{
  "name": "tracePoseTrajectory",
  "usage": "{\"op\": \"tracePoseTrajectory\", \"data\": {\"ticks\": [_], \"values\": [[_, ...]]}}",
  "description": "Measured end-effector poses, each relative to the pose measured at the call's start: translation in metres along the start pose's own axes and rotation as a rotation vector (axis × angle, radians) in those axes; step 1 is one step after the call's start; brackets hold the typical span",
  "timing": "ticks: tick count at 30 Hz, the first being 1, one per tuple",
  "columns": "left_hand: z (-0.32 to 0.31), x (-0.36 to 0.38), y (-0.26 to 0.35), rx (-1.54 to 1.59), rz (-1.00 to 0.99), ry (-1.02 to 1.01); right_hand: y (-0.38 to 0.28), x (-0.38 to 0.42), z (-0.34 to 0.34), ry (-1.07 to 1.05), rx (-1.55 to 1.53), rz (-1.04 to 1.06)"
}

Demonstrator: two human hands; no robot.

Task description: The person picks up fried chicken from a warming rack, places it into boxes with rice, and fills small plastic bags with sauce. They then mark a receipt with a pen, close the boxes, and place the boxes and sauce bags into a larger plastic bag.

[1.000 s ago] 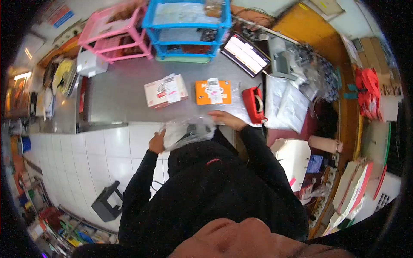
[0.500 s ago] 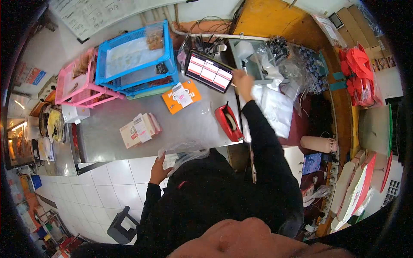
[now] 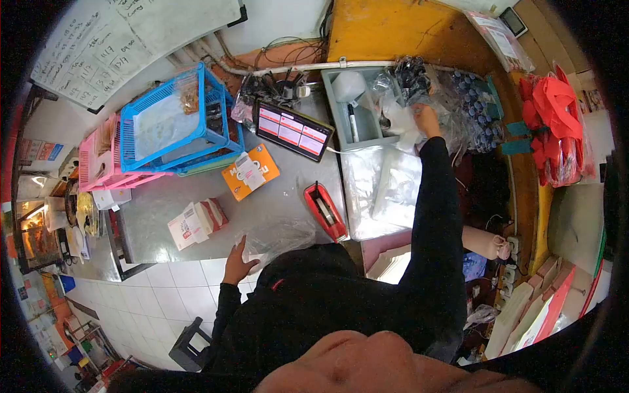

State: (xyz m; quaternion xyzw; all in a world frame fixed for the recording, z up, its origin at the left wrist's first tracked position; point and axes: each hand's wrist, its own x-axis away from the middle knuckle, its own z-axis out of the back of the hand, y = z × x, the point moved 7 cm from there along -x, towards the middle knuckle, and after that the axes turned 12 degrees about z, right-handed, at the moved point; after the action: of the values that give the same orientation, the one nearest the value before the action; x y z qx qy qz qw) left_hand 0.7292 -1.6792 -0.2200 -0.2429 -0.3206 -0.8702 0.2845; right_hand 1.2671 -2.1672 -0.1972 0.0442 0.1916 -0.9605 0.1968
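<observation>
My left hand [image 3: 238,263] grips the near-left edge of a clear plastic bag [image 3: 278,237] at the front of the metal table. Stretched out to the far right, my right hand [image 3: 427,121] is among crumpled clear plastic [image 3: 452,108] beside the grey divided tray [image 3: 373,142]; its fingertips are partly hidden there. A marker [image 3: 353,123] lies in that tray. Between my hands sit a red tape dispenser [image 3: 325,213] and a tablet [image 3: 293,130] showing red and white panels. Left of the bag is a small carton with a label [image 3: 196,224].
An orange box [image 3: 250,171] lies behind the carton. Stacked blue baskets [image 3: 171,128] and pink baskets [image 3: 98,154] stand at the back left. Flat clear bags [image 3: 386,190] lie before the grey tray. Red bags [image 3: 553,124] hang at the right. A black stool [image 3: 190,346] stands on the floor.
My right hand has moved from beside the tablet rightward to the plastic past the grey tray. The view has shifted right. My left hand stays on the clear bag.
</observation>
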Motion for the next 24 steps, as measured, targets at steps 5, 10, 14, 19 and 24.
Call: {"op": "tracePoseTrajectory", "data": {"ticks": [5,10,14,19,24], "values": [[0.001,-0.012,0.021,0.008,-0.007,-0.020,-0.042,0.000,0.056,0.009,-0.276,-0.106],[0.003,-0.021,0.034,-0.048,-0.046,0.011,-0.014,-0.014,0.069,0.243,-0.642,-0.030],[0.005,-0.023,0.037,-0.041,-0.055,0.015,-0.012,-0.022,0.075,0.288,-1.090,-0.113],[0.003,-0.029,0.035,-0.043,-0.066,0.033,-0.017,-0.018,0.066,0.117,-1.212,-0.357],[0.005,-0.028,0.039,-0.024,-0.058,0.030,-0.015,-0.002,0.014,-0.366,0.187,-0.031]]}}
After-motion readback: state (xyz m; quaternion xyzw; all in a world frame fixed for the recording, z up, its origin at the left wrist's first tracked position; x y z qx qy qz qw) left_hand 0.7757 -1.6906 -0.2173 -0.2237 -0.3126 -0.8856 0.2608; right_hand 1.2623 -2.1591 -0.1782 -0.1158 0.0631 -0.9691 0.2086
